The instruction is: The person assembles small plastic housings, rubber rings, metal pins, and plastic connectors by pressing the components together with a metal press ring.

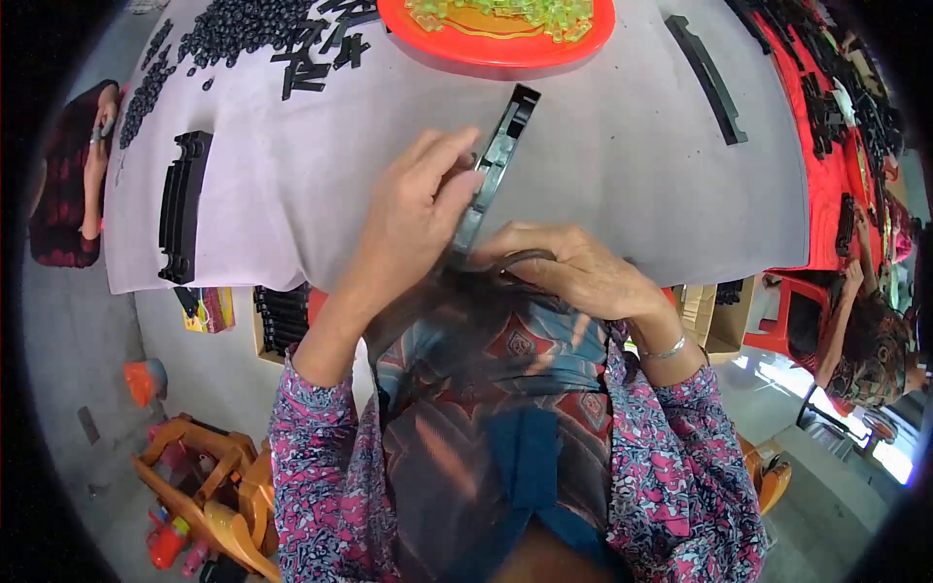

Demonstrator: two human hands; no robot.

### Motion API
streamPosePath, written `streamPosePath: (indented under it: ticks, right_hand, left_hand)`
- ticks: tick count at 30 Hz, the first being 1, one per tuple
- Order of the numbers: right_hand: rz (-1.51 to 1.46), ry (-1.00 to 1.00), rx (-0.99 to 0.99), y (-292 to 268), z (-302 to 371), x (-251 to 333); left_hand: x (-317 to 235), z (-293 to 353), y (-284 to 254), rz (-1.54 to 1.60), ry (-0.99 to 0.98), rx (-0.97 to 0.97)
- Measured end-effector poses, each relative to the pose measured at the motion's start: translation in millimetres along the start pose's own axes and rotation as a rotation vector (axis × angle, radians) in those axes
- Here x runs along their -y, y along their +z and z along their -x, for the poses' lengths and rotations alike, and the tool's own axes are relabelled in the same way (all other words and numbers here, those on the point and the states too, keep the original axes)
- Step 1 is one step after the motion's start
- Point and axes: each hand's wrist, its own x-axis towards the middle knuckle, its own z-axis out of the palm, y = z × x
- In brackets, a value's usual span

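My left hand (413, 204) grips a long, narrow black plastic strip (499, 154) between thumb and fingers. It is tilted, its far end pointing away over the table. Its upper face shows a shiny, recessed channel. At the strip's near end, my right hand (578, 270) is closed, fingers curled. A dark, thin, curved piece (526, 257) like a tool's handle runs across its fingers; the rest of that piece is hidden against my dark clothing.
A red plate (496, 66) of yellow-green translucent pieces stands at the table's far side. Left of it lie small black parts (238, 34) and short black bars (306, 73). More long black strips lie left (185, 207) and right (708, 80). People sit on both sides.
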Motion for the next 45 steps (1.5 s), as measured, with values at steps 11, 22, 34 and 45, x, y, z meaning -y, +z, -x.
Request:
streamPosePath:
  ticks: [11,22,34,45]
  right_hand:
    - [-0.793,0.0,-0.444,-43,15,24]
    - [-1.166,-0.452,-0.381,-51,-21,15]
    - [-1.17,-0.256,-0.442,-45,-30,-8]
    - [-1.234,-0.231,-0.466,-47,-29,-6]
  left_hand:
    - [-16,17,1,-0.243,0.052,0.048]
    - [-28,21,4,-0.123,0.046,0.115]
    - [-10,27,16,-0.37,0.222,0.069]
    - [-10,27,15,-0.373,0.208,0.078]
